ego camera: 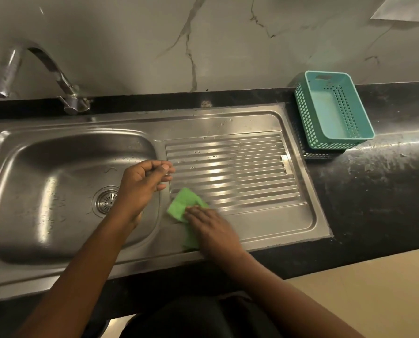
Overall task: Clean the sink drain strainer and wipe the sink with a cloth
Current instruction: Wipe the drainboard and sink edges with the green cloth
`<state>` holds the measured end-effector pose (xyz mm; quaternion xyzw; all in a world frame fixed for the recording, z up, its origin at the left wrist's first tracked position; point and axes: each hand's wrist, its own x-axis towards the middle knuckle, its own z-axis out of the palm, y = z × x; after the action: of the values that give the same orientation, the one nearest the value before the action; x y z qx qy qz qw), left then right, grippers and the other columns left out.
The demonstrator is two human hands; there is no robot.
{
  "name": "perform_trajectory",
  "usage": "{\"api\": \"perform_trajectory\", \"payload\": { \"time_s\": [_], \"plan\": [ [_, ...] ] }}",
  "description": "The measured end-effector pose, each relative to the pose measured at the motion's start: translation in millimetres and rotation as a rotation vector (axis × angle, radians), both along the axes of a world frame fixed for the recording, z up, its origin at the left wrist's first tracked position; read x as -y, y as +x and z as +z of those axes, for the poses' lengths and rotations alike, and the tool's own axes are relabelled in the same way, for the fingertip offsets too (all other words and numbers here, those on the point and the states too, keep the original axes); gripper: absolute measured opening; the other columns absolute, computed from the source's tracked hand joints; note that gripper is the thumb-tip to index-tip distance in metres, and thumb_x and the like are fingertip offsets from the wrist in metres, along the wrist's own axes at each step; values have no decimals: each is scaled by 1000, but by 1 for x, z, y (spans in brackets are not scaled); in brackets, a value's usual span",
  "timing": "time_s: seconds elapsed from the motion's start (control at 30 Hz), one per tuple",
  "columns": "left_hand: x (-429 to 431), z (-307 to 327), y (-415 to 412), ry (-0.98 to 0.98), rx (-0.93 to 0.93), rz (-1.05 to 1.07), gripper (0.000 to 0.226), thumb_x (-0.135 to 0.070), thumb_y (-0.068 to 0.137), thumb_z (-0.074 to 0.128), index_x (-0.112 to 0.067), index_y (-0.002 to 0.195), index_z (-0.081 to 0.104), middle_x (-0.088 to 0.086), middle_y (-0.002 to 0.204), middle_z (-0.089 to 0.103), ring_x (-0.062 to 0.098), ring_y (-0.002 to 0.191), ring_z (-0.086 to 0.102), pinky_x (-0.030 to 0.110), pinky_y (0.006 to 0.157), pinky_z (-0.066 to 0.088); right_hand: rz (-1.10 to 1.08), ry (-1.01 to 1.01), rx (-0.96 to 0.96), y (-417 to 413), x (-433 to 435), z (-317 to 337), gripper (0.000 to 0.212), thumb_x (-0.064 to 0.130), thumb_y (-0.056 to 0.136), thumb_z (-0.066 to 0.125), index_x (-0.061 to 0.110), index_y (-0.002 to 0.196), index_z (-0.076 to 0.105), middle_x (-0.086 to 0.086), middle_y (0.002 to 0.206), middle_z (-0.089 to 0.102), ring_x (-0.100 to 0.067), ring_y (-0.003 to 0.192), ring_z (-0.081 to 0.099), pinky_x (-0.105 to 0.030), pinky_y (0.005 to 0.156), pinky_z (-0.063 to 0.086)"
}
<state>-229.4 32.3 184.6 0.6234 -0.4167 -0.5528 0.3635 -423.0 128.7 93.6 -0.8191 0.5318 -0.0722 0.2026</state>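
From the head camera, you are looking down at a stainless steel sink (16,152) set into a black stone countertop (374,191), with its deep basin on the left and a ribbed steel draining board (240,172) on the right.

Your right hand (210,228) lies flat, palm down, on a bright green cloth (182,206), pressing it against the near left corner of the draining board, just beside the basin's edge. Part of the cloth shows ahead of your fingertips and another part trails back under your palm toward the sink's front rim.

Your left hand (142,184) hangs above the right side of the basin with the fingers curled loosely inward and the thumb meeting them. Whether it pinches anything small you cannot tell; nothing shows between the fingers.

The round metal drain strainer (104,201) sits in the drain hole at the bottom of the basin, partly covered from view by your left wrist.

Water droplets dot the basin floor and the draining board's ridges. A curved chrome faucet (33,71) stands at the back left, its spout reaching over the basin. On the countertop to the right of the sink rests a teal perforated plastic basket (310,113), apparently stacked on a darker one. A pale marbled wall (203,45) rises behind.
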Motion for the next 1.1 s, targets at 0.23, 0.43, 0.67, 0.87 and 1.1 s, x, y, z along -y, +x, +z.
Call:
{"api": "perform_trajectory", "payload": {
  "time_s": [0.23, 0.43, 0.67, 0.87, 1.1],
  "plan": [
    [-1, -2, 3, 14, 3, -33, 21, -16, 104, 62, -6, 116, 76, 12, 113, 80, 37, 115, 72, 48, 102, 56, -596, 148, -170, -156, -14, 38, 66, 25, 84, 84, 19, 144, 56, -5, 150, 57, -26, 138, 54, -46, 114, 47],
    [-2, -2, 5, 15, -12, -35, 22, -16, 104, 61, -4, 118, 75, 13, 113, 80, 37, 115, 72, 48, 102, 56, -730, 70, -176, -113, -11, 25, 36, 12, 94, 71, 9, 130, 65, -14, 135, 67, -32, 127, 60, -46, 108, 52],
    [-3, -1, 0, 13, -19, -48, 25, -12, 104, 59, 2, 121, 72, 21, 119, 77, 36, 112, 71, 37, 92, 55, -165, 22, 11, 43, -9, -8, 55, 11, 96, 52, 11, 151, 53, -8, 158, 51, -30, 148, 43, -41, 126, 27],
    [5, 3, 1, -4, 18, -36, 25, -14, 104, 60, 0, 120, 73, 16, 116, 79, 36, 115, 72, 45, 99, 56, 159, -57, -25, 24, 41, -11, 51, 10, 103, 53, 12, 154, 49, -9, 161, 47, -30, 152, 38, -43, 126, 25],
    [5, -2, 11, 5, 48, -26, 21, -18, 104, 62, -10, 116, 76, 6, 111, 81, 29, 111, 75, 47, 100, 58, -564, 10, -207, -166, 86, 9, 58, -3, 96, 56, 9, 153, 49, -14, 158, 48, -32, 147, 45, -43, 122, 36]
  ]
}}
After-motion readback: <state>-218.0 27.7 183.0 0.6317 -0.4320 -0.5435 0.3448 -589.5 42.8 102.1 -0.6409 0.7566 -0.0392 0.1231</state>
